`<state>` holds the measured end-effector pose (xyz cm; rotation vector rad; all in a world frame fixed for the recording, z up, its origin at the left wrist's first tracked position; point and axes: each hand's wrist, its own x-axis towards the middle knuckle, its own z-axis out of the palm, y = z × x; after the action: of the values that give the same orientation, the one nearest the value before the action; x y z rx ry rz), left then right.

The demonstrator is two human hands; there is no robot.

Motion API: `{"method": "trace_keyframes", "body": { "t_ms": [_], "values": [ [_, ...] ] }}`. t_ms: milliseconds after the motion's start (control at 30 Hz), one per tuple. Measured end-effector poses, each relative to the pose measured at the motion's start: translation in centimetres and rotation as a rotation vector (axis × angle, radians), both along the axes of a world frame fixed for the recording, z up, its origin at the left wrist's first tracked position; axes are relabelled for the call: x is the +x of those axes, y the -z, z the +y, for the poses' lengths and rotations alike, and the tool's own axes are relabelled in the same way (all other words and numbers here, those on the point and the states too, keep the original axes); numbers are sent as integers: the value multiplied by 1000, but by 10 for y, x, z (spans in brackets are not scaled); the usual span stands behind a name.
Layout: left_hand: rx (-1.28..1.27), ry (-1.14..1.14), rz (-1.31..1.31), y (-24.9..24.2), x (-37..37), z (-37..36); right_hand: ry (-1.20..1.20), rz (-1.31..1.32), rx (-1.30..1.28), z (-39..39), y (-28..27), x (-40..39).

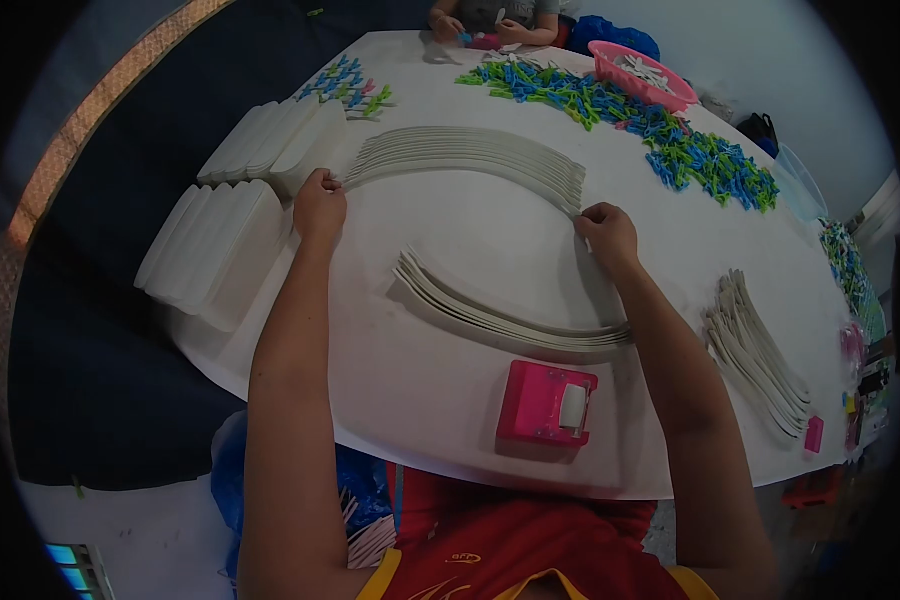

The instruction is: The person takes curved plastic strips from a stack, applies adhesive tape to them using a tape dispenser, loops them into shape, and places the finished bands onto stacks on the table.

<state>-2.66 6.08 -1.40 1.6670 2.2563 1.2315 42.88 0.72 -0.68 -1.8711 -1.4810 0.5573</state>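
A row of long, curved, whitish strips [460, 150] lies fanned side by side across the middle of the table. At its left end, my left hand [320, 205] has its fingers closed on the tip of the nearest strip. My right hand [607, 235] pinches the right end of that strip, thumb and fingers together. Closer to me, a nested bundle of similar strips [510, 325] curves the other way, its right end next to my right forearm. A pink tape dispenser [548, 404] with a pale roll sits near the table's front edge.
White plastic containers [215, 255] stand at the left. More strips [755, 355] are heaped at the right. Blue and green clips [620, 110] cover the far side, near a pink basket [645, 75]. Another person's hands [510, 30] work at the table's far edge [390, 38].
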Motion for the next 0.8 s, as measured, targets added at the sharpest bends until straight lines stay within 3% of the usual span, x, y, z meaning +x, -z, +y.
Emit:
{"method": "trace_keyframes", "body": {
  "t_ms": [800],
  "values": [
    [53, 16, 36, 11, -10, 9, 84, -181, 140, 0, 5, -6]
  ]
}}
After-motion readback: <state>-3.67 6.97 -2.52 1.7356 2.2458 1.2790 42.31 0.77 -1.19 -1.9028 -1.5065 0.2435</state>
